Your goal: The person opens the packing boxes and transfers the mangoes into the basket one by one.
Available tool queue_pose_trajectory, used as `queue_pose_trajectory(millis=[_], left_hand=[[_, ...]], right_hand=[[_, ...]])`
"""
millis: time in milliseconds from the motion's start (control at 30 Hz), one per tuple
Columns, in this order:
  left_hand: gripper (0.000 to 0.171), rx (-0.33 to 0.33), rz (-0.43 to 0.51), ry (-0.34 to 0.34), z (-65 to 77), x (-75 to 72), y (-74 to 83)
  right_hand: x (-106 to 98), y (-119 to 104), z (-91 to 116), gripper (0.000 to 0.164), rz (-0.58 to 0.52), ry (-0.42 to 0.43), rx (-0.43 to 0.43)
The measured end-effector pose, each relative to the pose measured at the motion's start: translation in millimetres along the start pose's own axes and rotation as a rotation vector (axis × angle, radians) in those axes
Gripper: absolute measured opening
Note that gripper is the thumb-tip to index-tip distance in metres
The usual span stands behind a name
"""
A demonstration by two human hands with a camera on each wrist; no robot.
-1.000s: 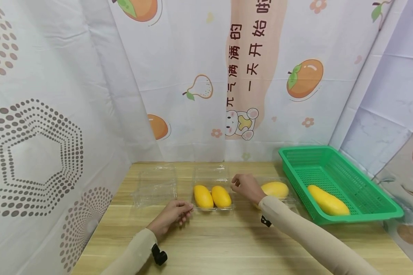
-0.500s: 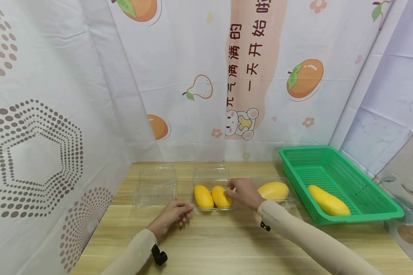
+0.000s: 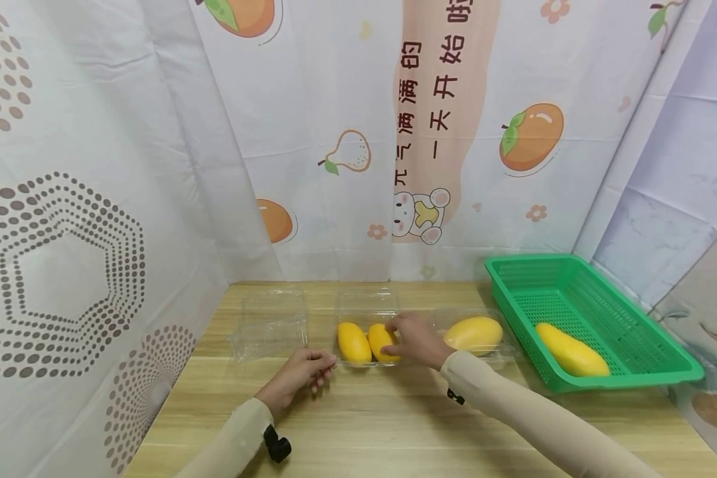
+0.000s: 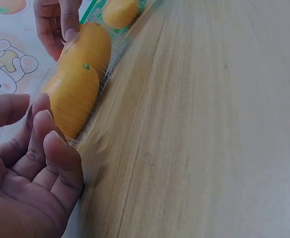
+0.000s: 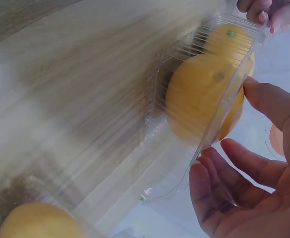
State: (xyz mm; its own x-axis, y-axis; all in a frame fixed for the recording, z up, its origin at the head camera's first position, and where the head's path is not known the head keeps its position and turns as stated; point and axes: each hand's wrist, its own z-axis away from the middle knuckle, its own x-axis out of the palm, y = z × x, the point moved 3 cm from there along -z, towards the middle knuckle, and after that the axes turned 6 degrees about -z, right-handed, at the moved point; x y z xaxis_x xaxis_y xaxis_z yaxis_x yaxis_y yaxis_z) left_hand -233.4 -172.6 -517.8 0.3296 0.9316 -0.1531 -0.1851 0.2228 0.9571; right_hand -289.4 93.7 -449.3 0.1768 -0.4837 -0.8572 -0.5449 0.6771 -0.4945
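Note:
Two yellow mangoes lie side by side in an open clear plastic box: the left mango (image 3: 354, 343) and the right mango (image 3: 380, 340). My left hand (image 3: 301, 375) pinches the box's rim (image 5: 258, 42) at its left corner between thumb and fingertips. My right hand (image 3: 418, 340) reaches over the box from the right. Its thumb and fingers are spread round the right mango, thumb tip at one side and fingertips at the other, seen in the right wrist view. The palm hides part of the box's right side.
Left of the hands an open clear box (image 3: 271, 325) stands with nothing in it. To the right, a pale yellow mango (image 3: 475, 334) lies in another clear box. A green basket (image 3: 627, 383) with one mango (image 3: 571, 350) stands at the table's right. A printed curtain hangs behind.
My right hand has moved left from beside the box onto the right mango, uncovering more of the mango in the right-hand box. The left hand has stayed at the box's corner.

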Motion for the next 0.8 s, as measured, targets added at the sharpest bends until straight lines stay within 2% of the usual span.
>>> queue_pose_trajectory(millis=[200,333,467,600,667,800], left_hand=[[0.039,-0.002,0.001,-0.004,-0.5,-0.8,-1.1],[0.041,-0.005,-0.001,-0.004,-1.1,-1.2,-1.4],[0.042,-0.004,-0.002,-0.004,-1.1,-1.2,-2.1],[0.042,-0.002,0.002,-0.005,-1.3,-1.3,-1.8],[0.042,-0.004,0.003,-0.006,-1.5,-1.5,-1.9],[0.042,-0.006,0.003,-0.001,-1.7,-1.8,-2.2]], right_hand=[[4.9,-3.7,-3.1,0.050,0.072,-0.017,0.048],[7.5,-9.1,-6.9,0.045,0.145,-0.020,0.051],[10.8,-18.4,-9.0,0.050,0.275,0.006,0.008],[14.9,-24.5,-10.0,0.055,0.407,-0.011,-0.042],[16.0,-26.4,-11.0,0.056,0.438,-0.030,-0.054],[18.9,-26.8,-14.2,0.055,0.431,-0.036,-0.040]])
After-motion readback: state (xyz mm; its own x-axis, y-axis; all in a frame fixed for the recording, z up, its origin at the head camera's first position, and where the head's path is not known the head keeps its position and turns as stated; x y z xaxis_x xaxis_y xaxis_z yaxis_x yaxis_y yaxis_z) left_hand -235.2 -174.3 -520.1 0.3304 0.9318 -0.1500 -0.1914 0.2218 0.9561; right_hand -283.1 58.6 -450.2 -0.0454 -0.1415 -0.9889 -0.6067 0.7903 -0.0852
